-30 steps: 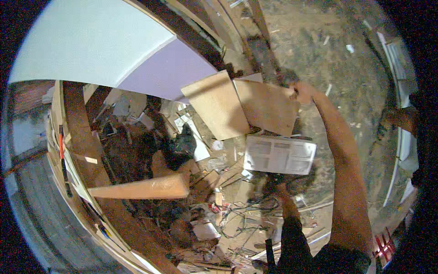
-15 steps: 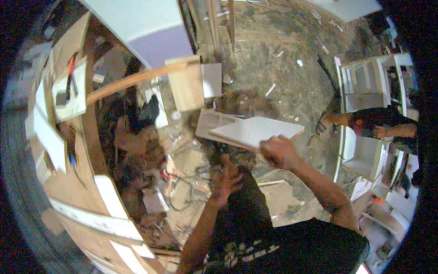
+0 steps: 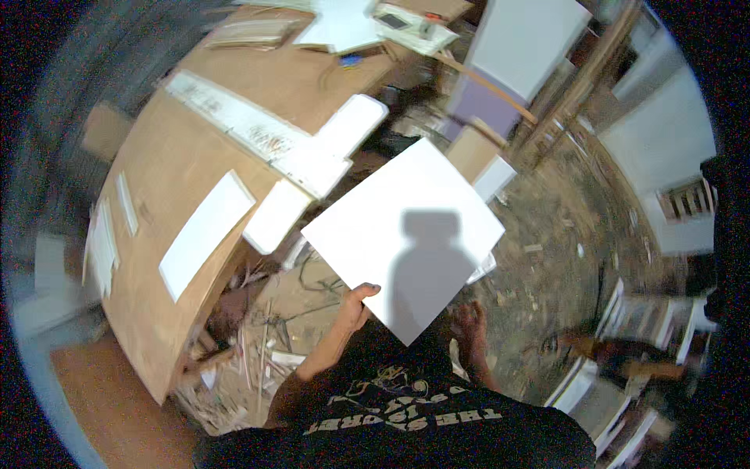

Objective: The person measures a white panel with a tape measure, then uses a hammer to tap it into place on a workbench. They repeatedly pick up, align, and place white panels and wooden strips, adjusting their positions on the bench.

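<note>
A flat white square board (image 3: 375, 227) is held up in front of me, tilted toward my view, with a dark shadow across its lower right part. My left hand (image 3: 356, 309) grips its lower left edge, thumb on the white face and the other fingers hidden underneath. Beside the board's lower right edge is my right hand (image 3: 471, 324), apart from it, its fingers loosely stretched and somewhat blurred. I see nothing in that hand.
A large wooden worktable (image 3: 148, 289) on the left carries white strips, a long marked white strip (image 3: 234, 117) and a curved white panel (image 3: 207, 234). Offcuts (image 3: 250, 359) litter the ground below it. Tall panels (image 3: 523, 47) stand ahead; white cabinet frames (image 3: 656, 320) are at right.
My view has swung left toward the worktable. The board, earlier gripped by my right hand while my left was empty, is now in my left hand, its white face turned up; my right hand is off it.
</note>
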Motion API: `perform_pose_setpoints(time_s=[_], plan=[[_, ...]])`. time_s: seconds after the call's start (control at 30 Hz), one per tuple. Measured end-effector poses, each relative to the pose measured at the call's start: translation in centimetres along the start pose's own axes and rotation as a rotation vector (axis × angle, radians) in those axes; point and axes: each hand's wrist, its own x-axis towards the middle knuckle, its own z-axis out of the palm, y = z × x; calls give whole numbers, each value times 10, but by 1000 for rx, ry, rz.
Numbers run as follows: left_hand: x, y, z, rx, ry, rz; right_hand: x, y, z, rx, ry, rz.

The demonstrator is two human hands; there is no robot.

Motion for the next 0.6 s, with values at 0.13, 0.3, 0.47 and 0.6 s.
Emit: perform_pose_setpoints(time_s=[0.13, 0.3, 0.47, 0.6], plan=[[-94, 39, -59, -265, 148, -118, 12, -90, 34, 1215, -362, 209], [-134, 80, -105, 63, 107, 217, 62, -200, 52, 1698, -127, 425], [-159, 125, -203, 637, -120, 133, 88, -207, 50, 1844, -95, 394], [-162, 161, -317, 1024, 427, 69, 109, -201, 37, 1744, -48, 381]])
